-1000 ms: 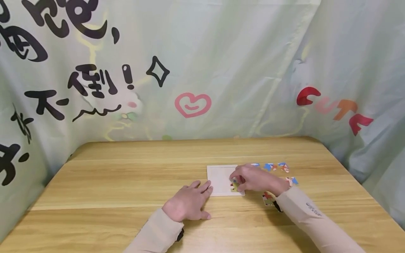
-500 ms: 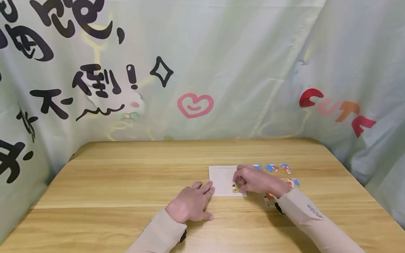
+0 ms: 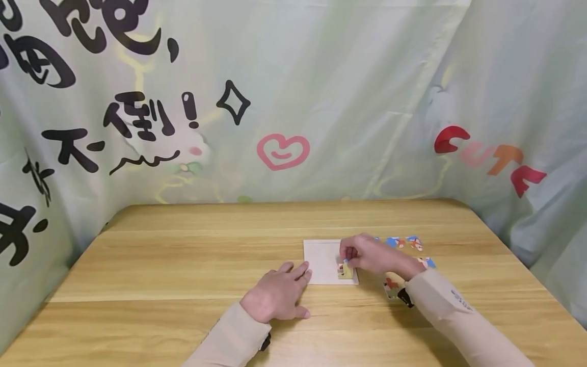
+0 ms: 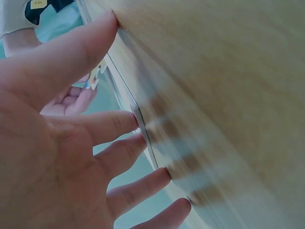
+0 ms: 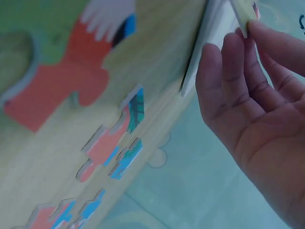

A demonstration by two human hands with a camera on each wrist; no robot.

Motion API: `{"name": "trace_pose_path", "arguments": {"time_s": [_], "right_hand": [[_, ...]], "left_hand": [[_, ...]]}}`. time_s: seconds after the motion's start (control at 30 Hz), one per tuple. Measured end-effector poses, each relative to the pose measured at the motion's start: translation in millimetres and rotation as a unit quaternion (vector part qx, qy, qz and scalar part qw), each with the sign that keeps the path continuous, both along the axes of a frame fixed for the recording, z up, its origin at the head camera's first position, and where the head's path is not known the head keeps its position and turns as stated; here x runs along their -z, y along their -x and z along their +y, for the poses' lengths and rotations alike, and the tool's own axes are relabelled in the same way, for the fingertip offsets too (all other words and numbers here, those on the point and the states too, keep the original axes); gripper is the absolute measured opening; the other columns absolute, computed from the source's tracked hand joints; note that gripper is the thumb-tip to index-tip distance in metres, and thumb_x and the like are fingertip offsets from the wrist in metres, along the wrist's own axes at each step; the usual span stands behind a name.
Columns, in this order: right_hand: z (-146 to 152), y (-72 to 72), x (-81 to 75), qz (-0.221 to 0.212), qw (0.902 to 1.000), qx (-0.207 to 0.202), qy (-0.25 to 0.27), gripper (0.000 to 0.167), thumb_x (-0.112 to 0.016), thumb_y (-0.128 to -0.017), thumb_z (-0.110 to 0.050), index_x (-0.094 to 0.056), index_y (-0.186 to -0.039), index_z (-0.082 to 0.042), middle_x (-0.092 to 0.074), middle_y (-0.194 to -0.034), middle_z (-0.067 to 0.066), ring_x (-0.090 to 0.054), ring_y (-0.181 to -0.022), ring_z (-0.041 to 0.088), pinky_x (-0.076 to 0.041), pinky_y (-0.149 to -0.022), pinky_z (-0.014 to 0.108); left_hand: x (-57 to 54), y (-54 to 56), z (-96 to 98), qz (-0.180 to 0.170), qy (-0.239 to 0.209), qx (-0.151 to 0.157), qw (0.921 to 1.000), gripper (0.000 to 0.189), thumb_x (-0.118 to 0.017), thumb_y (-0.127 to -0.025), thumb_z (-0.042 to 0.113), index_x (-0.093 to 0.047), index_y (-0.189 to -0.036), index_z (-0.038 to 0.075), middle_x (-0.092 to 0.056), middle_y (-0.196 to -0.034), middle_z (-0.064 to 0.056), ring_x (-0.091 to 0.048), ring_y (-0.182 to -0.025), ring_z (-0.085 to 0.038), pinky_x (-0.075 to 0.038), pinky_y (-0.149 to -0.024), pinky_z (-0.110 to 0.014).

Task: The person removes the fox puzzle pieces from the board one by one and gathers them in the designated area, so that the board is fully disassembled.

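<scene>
A yellowish puzzle piece (image 3: 346,271) is pinched between the thumb and fingers of my right hand (image 3: 373,255), over the right front part of a white puzzle board (image 3: 320,257). In the right wrist view the puzzle piece (image 5: 244,15) is tilted, its edge showing at the fingertips. My left hand (image 3: 277,294) lies with fingers spread on the table, fingertips right at the board's left edge. The left wrist view shows those fingers (image 4: 119,155) along the board's rim, the thumb apart from it.
Several loose puzzle pieces lie right of the board, among them a blue and orange piece (image 3: 415,242), a piece with a blue corner (image 3: 429,262) and a red and green piece (image 3: 391,288) near the right wrist. A printed curtain (image 3: 284,76) stands behind the wooden table (image 3: 183,255).
My right hand has risen slightly at the puzzle piece, and more of the piece's face shows below the fingers. The left hand stays at the board's edge.
</scene>
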State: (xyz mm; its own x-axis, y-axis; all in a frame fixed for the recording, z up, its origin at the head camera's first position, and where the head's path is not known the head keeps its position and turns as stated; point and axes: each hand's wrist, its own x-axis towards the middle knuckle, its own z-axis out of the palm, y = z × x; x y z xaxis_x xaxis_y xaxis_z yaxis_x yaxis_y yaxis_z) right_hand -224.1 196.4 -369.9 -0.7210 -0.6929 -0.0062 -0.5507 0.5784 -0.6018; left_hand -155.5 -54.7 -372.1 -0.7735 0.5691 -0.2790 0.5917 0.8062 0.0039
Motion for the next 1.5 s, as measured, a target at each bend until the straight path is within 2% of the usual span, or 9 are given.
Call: {"name": "trace_pose_path", "arguments": {"time_s": [0.13,0.57,0.87,1.07,1.23,1.5], "right_hand": [[6,1.6,-4.5,-0.002,0.9998,0.007,0.019,0.021,-0.065,-0.086,0.013,-0.062,-0.083,-0.007,-0.059,-0.077,-0.005,-0.052,-0.07,0.007,-0.048,-0.064,0.027],[41,-3.6,-20.9,-0.028,0.9974,0.022,0.063,0.019,-0.059,-0.089,0.013,-0.068,-0.088,-0.004,-0.064,-0.078,-0.002,-0.053,-0.065,0.011,-0.048,-0.061,0.028],[75,-11.9,-24.6,-0.049,0.9954,0.054,0.062,0.017,-0.06,-0.091,0.011,-0.066,-0.089,-0.004,-0.061,-0.079,0.0,-0.053,-0.064,0.016,-0.046,-0.058,0.029],[98,-16.0,-23.0,-0.023,0.9962,0.055,0.064,0.019,-0.06,-0.092,0.012,-0.065,-0.088,-0.005,-0.061,-0.078,-0.001,-0.054,-0.063,0.014,-0.047,-0.056,0.03],[115,-17.8,-17.0,-0.007,0.996,0.034,0.082,0.022,-0.057,-0.091,0.017,-0.064,-0.087,-0.004,-0.06,-0.075,0.0,-0.053,-0.056,0.017,-0.047,-0.048,0.033],[137,-22.0,-8.2,0.019,0.997,0.035,0.067,0.026,-0.058,-0.084,0.021,-0.063,-0.083,-0.005,-0.058,-0.076,-0.005,-0.05,-0.065,0.008,-0.041,-0.052,0.029]], "left_hand": [[-0.1,0.5,0.7,0.001,0.0,0.003,1.0,0.083,-0.068,-0.091,0.057,-0.041,-0.156,0.014,-0.03,-0.164,0.001,-0.034,-0.145,-0.027,-0.044,-0.106,-0.043],[0.0,0.6,1.0,-0.005,-0.006,0.001,1.0,0.083,-0.069,-0.091,0.055,-0.041,-0.157,0.014,-0.03,-0.164,0.001,-0.034,-0.145,-0.026,-0.044,-0.106,-0.042],[0.5,0.5,-0.3,-0.005,-0.009,0.001,0.9999,0.083,-0.069,-0.091,0.055,-0.041,-0.156,0.013,-0.03,-0.164,0.001,-0.034,-0.145,-0.026,-0.044,-0.106,-0.042],[0.1,0.4,-0.8,-0.007,-0.012,-0.002,0.9999,0.083,-0.07,-0.091,0.055,-0.041,-0.156,0.013,-0.03,-0.164,0.001,-0.034,-0.145,-0.026,-0.044,-0.106,-0.042],[-0.4,0.2,-1.8,-0.01,-0.015,-0.003,0.9998,0.083,-0.07,-0.091,0.054,-0.04,-0.157,0.013,-0.029,-0.165,0.0,-0.033,-0.145,-0.027,-0.043,-0.107,-0.044],[-1.0,0.3,-1.7,-0.011,-0.015,-0.002,0.9998,0.083,-0.07,-0.091,0.054,-0.04,-0.157,0.013,-0.029,-0.165,0.0,-0.034,-0.145,-0.027,-0.043,-0.107,-0.045]]}}
